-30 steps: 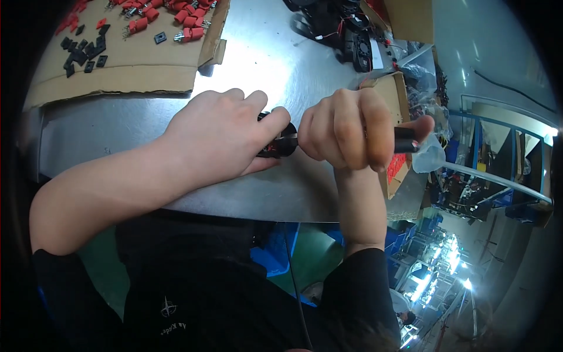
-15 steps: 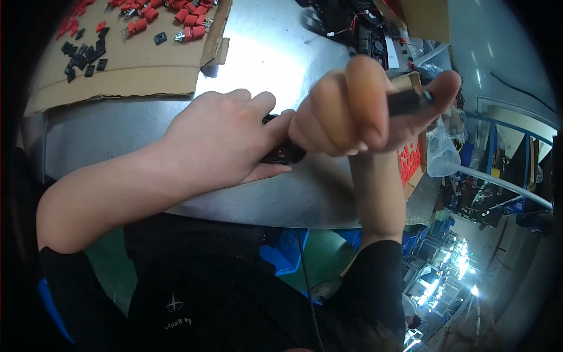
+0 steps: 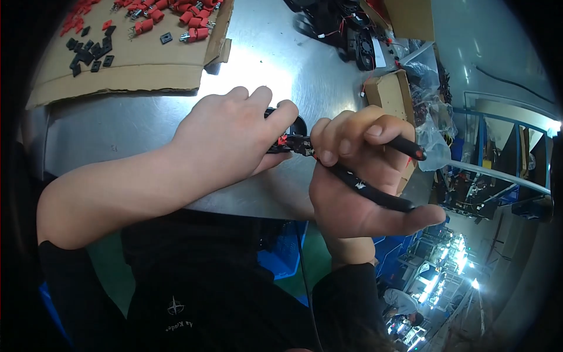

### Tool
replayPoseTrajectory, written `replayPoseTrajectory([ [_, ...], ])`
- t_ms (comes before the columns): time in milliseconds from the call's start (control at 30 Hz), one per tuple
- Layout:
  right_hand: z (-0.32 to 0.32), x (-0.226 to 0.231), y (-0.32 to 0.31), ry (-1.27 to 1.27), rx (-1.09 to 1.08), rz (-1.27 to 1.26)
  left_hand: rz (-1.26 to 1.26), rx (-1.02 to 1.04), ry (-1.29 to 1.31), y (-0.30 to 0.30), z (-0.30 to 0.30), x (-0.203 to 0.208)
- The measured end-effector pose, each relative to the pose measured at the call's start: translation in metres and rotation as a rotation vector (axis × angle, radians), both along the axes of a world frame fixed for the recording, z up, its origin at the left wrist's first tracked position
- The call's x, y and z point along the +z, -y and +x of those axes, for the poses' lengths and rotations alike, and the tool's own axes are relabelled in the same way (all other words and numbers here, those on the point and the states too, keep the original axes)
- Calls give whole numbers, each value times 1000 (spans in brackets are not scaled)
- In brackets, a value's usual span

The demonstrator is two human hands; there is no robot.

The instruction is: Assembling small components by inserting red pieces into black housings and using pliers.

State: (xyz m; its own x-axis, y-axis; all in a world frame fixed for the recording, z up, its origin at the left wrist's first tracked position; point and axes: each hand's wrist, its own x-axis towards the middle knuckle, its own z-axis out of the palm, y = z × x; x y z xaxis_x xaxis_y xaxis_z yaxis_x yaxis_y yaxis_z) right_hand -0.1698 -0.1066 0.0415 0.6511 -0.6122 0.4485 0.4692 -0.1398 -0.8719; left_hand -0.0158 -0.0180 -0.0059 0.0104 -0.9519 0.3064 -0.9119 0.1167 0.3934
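My left hand (image 3: 231, 132) is closed around a black plastic part (image 3: 299, 125), most of it hidden behind the fingers. A small red piece (image 3: 282, 140) shows beside its fingertips. In my right hand (image 3: 352, 205) is a pair of pliers (image 3: 381, 197) with black handles, spread apart. Fingers curl over one handle while the other lies along the palm and thumb. The jaws reach left to the red piece at the black part; whether they grip it I cannot tell.
A cardboard sheet (image 3: 146, 79) at the far left carries red connectors (image 3: 143, 26) and small black square plates (image 3: 85, 56). Black fan units (image 3: 365, 53) lie at the back. An open carton (image 3: 390, 94) and clear plastic bags stand right, and a blue crate (image 3: 284, 258) sits below the metal table (image 3: 117, 138).
My right hand has turned palm up and come lower. The plier handles now show spread, with the jaws at the part in my left hand. The left hand has barely moved.
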Motion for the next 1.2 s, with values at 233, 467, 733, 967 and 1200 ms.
replayPoseTrajectory([
  [233,5,6,-11,-13,-41,47,7,-3,-5,-2,0,0],
  [467,6,9,-10,-101,-44,222,-47,15,31,-4,-6,-3],
  [733,9,-16,-23,65,-60,-31,-81,16,30,-4,-8,-5],
  [967,9,-7,7,-81,301,-269,-51,-69,-20,4,7,-10],
  [1200,32,-3,56,23,885,-99,-34,-125,-16,7,14,-9],
])
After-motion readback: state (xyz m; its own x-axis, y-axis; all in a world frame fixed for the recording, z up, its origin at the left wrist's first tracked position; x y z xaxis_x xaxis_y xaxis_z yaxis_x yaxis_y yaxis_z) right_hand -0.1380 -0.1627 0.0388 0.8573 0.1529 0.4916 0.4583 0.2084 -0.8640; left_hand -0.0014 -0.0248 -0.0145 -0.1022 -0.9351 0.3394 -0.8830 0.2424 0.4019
